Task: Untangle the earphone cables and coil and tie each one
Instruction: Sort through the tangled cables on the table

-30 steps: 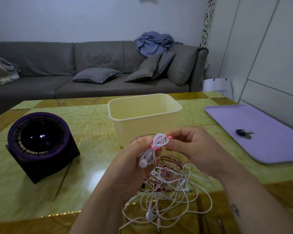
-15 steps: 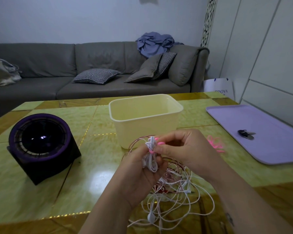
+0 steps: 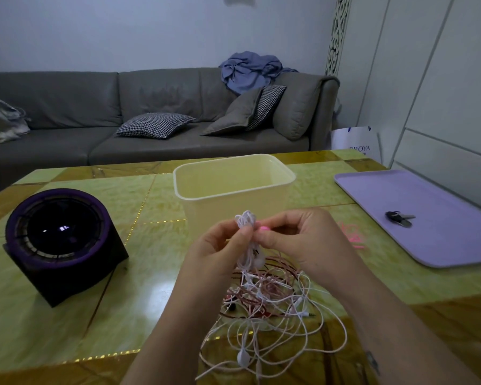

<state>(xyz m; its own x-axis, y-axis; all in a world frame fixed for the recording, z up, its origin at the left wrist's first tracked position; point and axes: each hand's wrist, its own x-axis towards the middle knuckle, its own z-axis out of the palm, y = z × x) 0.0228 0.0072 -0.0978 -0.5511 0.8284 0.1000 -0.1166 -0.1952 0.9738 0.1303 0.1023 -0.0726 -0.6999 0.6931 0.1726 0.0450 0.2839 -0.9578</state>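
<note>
a small coiled white earphone cable [image 3: 247, 237] is held upright in the centre of the frame, just in front of the cream plastic tub [image 3: 233, 187]. it is pinched by the left hand [image 3: 220, 245], whose thumb and fingers are closed on the middle of the coil. a pink tie [image 3: 263, 228] is pinched against the same coil by the right hand [image 3: 300, 240], whose fingertips are pressed together on it; whether the tie goes fully around the coil cannot be told. below the hands, in the lower centre of the frame, a loose tangle of cables [image 3: 272, 309], white, pink and dark red, is spread on the green and yellow table [image 3: 122, 315]. a white earbud is seen at its lower edge. more pink ties [image 3: 351, 234] are seen on the table just right of the right hand, near the purple tray [image 3: 442, 245]. a bunch of keys [image 3: 399, 218] is laid on this tray. a round black and purple device [image 3: 59, 237] is placed at the left of the frame, well apart from the tub.
</note>
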